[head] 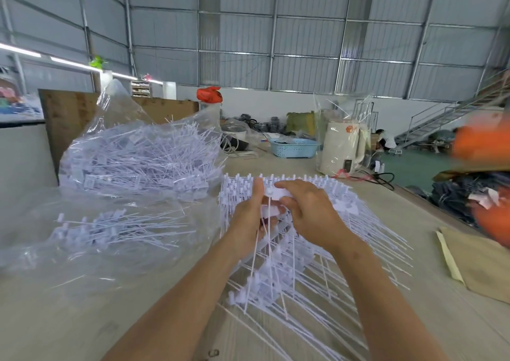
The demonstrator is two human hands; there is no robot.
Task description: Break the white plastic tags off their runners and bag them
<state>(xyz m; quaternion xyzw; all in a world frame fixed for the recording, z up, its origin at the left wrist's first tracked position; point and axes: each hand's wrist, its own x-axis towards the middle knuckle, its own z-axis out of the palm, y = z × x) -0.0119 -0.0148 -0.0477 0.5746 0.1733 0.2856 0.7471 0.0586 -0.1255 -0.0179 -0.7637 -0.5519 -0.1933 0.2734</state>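
A heap of white plastic tags on their runners (317,264) lies on the table in front of me, long thin tails fanning toward me. Over its far part, my left hand (249,222) grips a bunch of tags with tails hanging down from it. My right hand (309,211) pinches a white tag head (278,193) between thumb and forefinger, right next to the left hand. A large clear plastic bag (132,156) full of loose tags sits at the left. A flatter clear bag (110,231) with fewer tags lies in front of it.
A blue basket (294,148) and a cream kettle (342,148) wrapped in clear film stand at the table's far side. Brown paper (480,261) lies at the right edge. Orange and dark items (485,195) pile up beyond the right edge. A wooden board (66,117) stands behind the bags.
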